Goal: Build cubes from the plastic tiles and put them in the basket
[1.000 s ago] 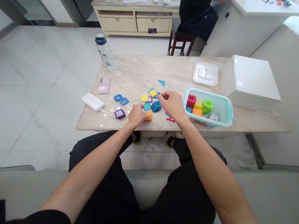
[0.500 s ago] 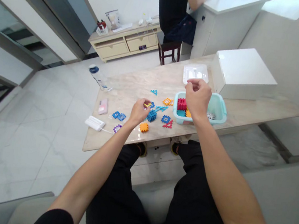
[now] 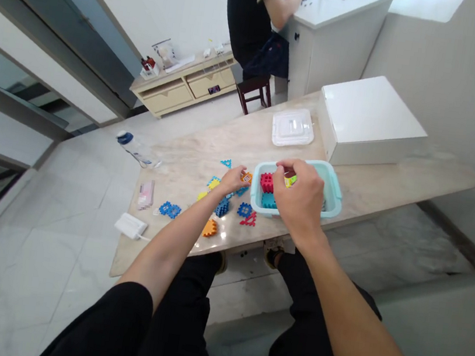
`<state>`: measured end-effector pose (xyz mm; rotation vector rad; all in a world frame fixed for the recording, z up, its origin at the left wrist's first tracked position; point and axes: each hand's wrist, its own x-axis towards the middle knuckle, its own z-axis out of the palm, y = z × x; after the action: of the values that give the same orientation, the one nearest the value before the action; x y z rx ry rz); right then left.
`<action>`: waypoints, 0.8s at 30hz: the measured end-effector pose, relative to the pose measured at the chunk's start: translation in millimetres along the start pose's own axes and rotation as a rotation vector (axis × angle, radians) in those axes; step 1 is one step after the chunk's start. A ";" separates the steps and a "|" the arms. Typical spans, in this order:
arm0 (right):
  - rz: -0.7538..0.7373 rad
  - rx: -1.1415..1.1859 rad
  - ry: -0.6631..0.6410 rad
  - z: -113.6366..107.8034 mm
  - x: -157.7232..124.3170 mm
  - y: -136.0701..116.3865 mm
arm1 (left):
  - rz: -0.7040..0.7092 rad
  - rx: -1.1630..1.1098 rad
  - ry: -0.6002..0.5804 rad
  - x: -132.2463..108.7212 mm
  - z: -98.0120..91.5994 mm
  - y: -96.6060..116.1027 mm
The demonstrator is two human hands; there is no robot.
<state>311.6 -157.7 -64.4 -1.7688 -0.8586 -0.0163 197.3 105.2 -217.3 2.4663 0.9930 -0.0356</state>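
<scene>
The right hand (image 3: 300,201) curls over the teal bin (image 3: 309,167), its fingers past the rim beside the red block (image 3: 267,182); whether it grasps anything is hidden. The left hand (image 3: 233,180) stands just left of the bin, its fingertips (image 3: 244,173) at the orange piece (image 3: 246,177), the grip unclear; the blue block (image 3: 222,207) lies near the bin's front-left corner, and a second orange piece (image 3: 210,228) sits further left by the front edge of the marble table (image 3: 185,173). Open tabletop spreads left of the bin; the lid (image 3: 293,127) and white box (image 3: 369,120) close off the room behind it. Since the earlier frame, the right hand has dropped from above the rim into the bin's opening; the left no longer pinches a yellow piece.
</scene>
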 end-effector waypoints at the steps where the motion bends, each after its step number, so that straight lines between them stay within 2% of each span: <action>1: -0.001 -0.002 -0.004 -1.8 0.5 1.4 | 0.012 -0.002 -0.003 0.7 -0.5 -1.1; 5: 0.008 0.001 -0.011 -6.4 0.4 6.9 | 0.063 -0.008 0.021 -1.7 -3.6 1.1; 10: -0.007 -0.011 -0.021 -4.2 -2.2 6.8 | 0.134 -0.052 0.007 1.9 -1.4 15.2; 17: -0.016 -0.037 -0.046 6.9 -3.6 6.6 | 0.056 -0.189 0.029 6.6 2.2 19.7; 20: -0.017 -0.052 -0.065 14.9 -4.3 8.2 | -0.040 -0.313 0.101 -3.6 -7.9 14.5; 24: -0.079 -0.055 -0.143 30.0 -8.4 8.4 | -0.156 -0.553 0.171 -36.4 -41.8 12.6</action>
<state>298.2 -138.1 -86.4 -1.8029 -1.0395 0.0355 172.5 92.2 -167.9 1.9073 1.0905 0.3564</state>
